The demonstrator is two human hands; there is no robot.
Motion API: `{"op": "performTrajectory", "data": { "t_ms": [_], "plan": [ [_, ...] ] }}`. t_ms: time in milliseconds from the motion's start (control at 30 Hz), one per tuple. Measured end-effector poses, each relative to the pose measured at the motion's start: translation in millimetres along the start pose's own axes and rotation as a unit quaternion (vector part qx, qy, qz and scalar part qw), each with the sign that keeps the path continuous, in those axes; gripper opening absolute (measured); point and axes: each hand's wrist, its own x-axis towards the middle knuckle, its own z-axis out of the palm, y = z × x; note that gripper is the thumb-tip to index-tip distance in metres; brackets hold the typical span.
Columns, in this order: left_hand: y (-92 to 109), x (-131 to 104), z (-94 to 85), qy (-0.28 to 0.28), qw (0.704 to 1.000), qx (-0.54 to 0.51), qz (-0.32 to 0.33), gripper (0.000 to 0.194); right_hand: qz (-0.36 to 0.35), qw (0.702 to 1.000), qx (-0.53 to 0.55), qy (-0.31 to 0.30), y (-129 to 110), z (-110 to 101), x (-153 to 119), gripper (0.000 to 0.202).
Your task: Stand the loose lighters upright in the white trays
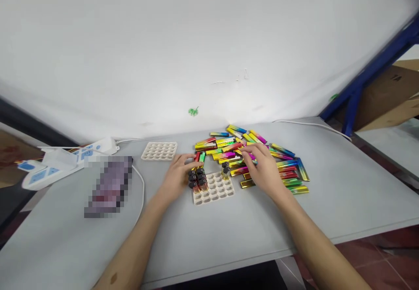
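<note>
Two forearms (pixel 137 246): yours, extended over the grey table (pixel 203 237) from its near edge.
Blurred item (pixel 109 187): on your left, too pixelated to identify.
Near tray (pixel 216 199): pale, with rows of pockets — flat on the table between your hands.
Capped pieces (pixel 200 177): black-topped, standing in the near tray; one group at its left side, two more at its far right corner.
Left hand (pixel 178 174): just beside the left group; your fingers are curved, thumb apart from index finger. You cannot tell whether they grip a piece.
Right hand (pixel 262 165): over the shiny pieces (pixel 225 155); your fingers are bent, thumb and index finger angled toward each other — a pinch cannot be confirmed.
Heap position: the shiny pieces lie loose, multicoloured, beyond and right of the near tray.
Power strip (pixel 88 152): white, at far left.
Far tray (pixel 159 151): pale, pocketed, left of the heap.
Wall (pixel 163 63): white, bearing a green mark (pixel 193 111).
</note>
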Motion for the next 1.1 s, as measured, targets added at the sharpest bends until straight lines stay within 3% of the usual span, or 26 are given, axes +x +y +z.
{"op": "performTrajectory", "data": {
  "t_ms": [167,367,700,867,1000,1100],
  "plan": [
    [1.6,0.7,-0.5,0.016,0.999,-0.002,-0.038,0.057,0.029,0.991,-0.125,-0.037,15.9,3.0,0.7,0.025],
    [8.3,-1.8,2.6,0.036,0.997,-0.042,-0.052,0.049,0.104,0.972,-0.198,-0.065,22.0,-5.6,-1.9,0.028],
    [12.8,-2.4,2.4,0.050,0.995,-0.067,-0.059,0.036,0.101,0.971,-0.194,-0.096,22.8,-20.0,-4.1,0.022],
    [9.4,-4.7,8.0,0.078,0.991,-0.078,-0.072,0.027,0.087,0.973,-0.178,-0.115,26.4,-27.6,-18.2,0.025],
    [7.2,-5.0,12.1,0.093,0.989,-0.075,-0.083,0.021,0.088,0.973,-0.191,-0.099,37.3,-27.8,-34.3,0.027],
    [5.7,-4.7,12.7,0.102,0.988,-0.063,-0.098,0.020,0.094,0.984,-0.134,-0.072,43.6,-29.4,-39.4,0.023]
  ]
}}
